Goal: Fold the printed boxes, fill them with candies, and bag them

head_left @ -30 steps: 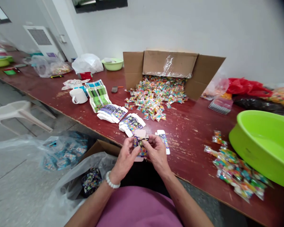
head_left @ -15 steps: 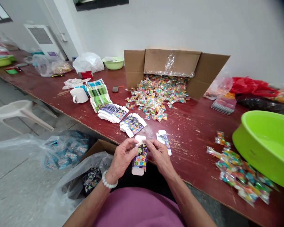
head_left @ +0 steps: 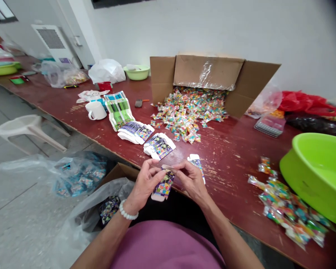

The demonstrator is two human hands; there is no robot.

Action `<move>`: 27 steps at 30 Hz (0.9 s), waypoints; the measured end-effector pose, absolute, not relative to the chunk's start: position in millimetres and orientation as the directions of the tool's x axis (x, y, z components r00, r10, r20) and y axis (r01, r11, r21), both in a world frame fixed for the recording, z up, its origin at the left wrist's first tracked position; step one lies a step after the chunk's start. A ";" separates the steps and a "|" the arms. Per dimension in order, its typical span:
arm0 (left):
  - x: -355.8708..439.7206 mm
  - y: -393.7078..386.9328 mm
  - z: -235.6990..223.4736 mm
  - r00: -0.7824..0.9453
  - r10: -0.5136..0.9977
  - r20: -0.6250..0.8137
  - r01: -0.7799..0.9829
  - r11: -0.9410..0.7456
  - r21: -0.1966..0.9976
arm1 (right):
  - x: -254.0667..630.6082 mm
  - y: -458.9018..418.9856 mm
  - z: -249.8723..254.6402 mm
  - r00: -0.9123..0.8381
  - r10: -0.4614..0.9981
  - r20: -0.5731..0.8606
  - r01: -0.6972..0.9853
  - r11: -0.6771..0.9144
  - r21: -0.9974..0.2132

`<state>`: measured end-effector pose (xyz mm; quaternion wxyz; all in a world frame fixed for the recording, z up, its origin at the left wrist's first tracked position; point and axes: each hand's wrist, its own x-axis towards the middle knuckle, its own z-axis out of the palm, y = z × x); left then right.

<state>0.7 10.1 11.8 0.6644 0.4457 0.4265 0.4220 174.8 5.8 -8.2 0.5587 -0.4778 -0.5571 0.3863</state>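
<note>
My left hand (head_left: 143, 185) and my right hand (head_left: 190, 180) both grip a small purple printed paper box (head_left: 163, 185) over the near edge of the dark red table (head_left: 229, 157). The fingers of both hands pinch its top flap. One flat box blank (head_left: 197, 165) lies on the table just beyond my right hand. Two fanned stacks of flat purple box blanks (head_left: 159, 145) lie further left. A white bead bracelet (head_left: 126, 213) is on my left wrist.
An open cardboard carton (head_left: 212, 76) on its side spills colourful wrapped candy (head_left: 184, 116) mid-table. A green basin (head_left: 319, 172) and a candy heap (head_left: 288, 211) lie right. A white mug (head_left: 96, 110) stands left. Below the table edge sit plastic bags (head_left: 81, 175) and a white stool (head_left: 25, 129).
The small box has turned from upright in front of my hands to tilted lower, and its top flap has been folded down flat under my fingertips.
</note>
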 end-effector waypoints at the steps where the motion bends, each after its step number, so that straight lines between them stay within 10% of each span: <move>1: 1.4 9.4 12.5 0.338 0.909 -0.243 -0.183 0.317 0.931 | 174.0 5.4 -7.1 0.077 0.959 0.273 0.118 0.263 -0.958; 13: 5.5 8.9 10.2 0.349 0.867 -0.355 -0.138 0.423 0.896 | 164.1 10.9 14.5 -0.224 0.970 -0.095 -0.196 -0.141 -0.970; 27: 6.9 8.0 6.9 0.338 0.889 -0.309 -0.138 0.371 0.918 | 172.5 9.4 16.2 -0.268 0.963 0.016 -0.094 -0.009 -0.995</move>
